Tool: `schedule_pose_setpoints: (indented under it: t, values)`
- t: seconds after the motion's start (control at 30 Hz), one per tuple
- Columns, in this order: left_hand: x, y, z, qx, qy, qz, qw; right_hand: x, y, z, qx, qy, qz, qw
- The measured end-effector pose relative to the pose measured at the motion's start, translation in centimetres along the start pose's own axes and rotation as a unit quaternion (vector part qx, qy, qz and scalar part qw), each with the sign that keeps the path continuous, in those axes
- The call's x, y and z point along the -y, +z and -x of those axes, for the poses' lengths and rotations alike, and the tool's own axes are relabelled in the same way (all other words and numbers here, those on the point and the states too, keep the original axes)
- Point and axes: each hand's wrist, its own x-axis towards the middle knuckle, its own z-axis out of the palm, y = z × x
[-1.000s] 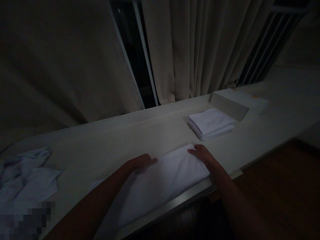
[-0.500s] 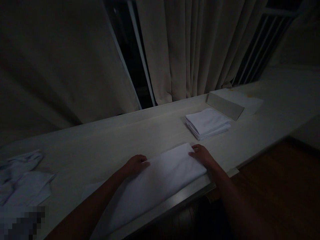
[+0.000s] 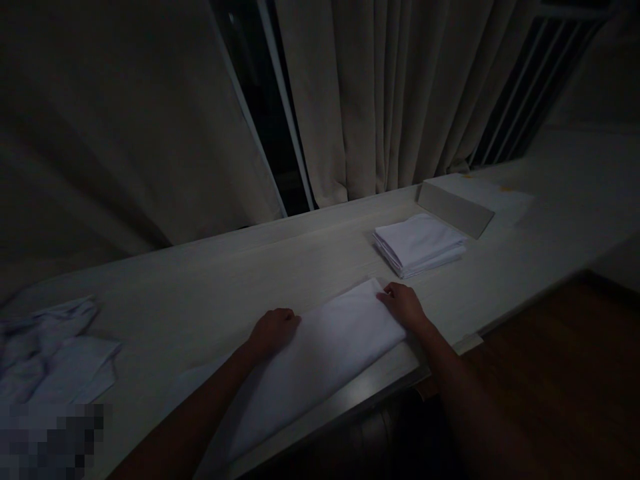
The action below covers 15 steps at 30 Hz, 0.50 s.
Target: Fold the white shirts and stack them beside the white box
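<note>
A long strip of folded white cloth (image 3: 330,357) lies along the front of the pale table. My left hand (image 3: 274,330) is closed at its far edge, fingers curled with the tips on the fabric. At the right end, my right hand (image 3: 404,307) pinches the cloth near its far corner. My left forearm covers part of the cloth's left side. Just beyond my right hand sits a neat stack of folded white cloths (image 3: 419,243), touched by neither hand.
Crumpled white cloths (image 3: 60,353) lie at the left. A box-like white object with a grey side (image 3: 455,208) stands behind the stack. Beige curtains (image 3: 345,100) hang along the table's (image 3: 280,267) back edge. The front edge drops to a dark wooden floor (image 3: 560,373).
The cloth's right end has shifted slightly away from the table's front edge, with both hands still on it. My right hand has curled more tightly. The view has shifted a little.
</note>
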Motion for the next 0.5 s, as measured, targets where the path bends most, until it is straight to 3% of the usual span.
schedule_pose_setpoints:
  t: [0.13,0.27,0.33,0.4,0.5]
  values:
    - [0.0,-0.2,0.7,-0.025,-0.008,-0.007,1.000,0.3,-0.5,0.0,-0.027,-0.023,-0.026,0.999]
    - [-1.0,-0.7,2.3,-0.062,-0.012,-0.023,0.998,0.6,-0.4,0.0,-0.014,-0.001,0.012,1.000]
    - [-2.8,-0.5,3.8,-0.087,0.042,-0.045,0.994,0.9,-0.5,0.1,-0.017,0.001,0.036,0.999]
    - [-5.1,0.4,5.6,-0.099,0.152,-0.080,0.980,1.3,-0.6,0.3,-0.025,-0.006,0.056,0.998]
    - [-8.2,2.9,7.6,-0.056,0.280,-0.117,0.951,1.6,-0.6,0.4,-0.027,-0.015,0.081,0.996]
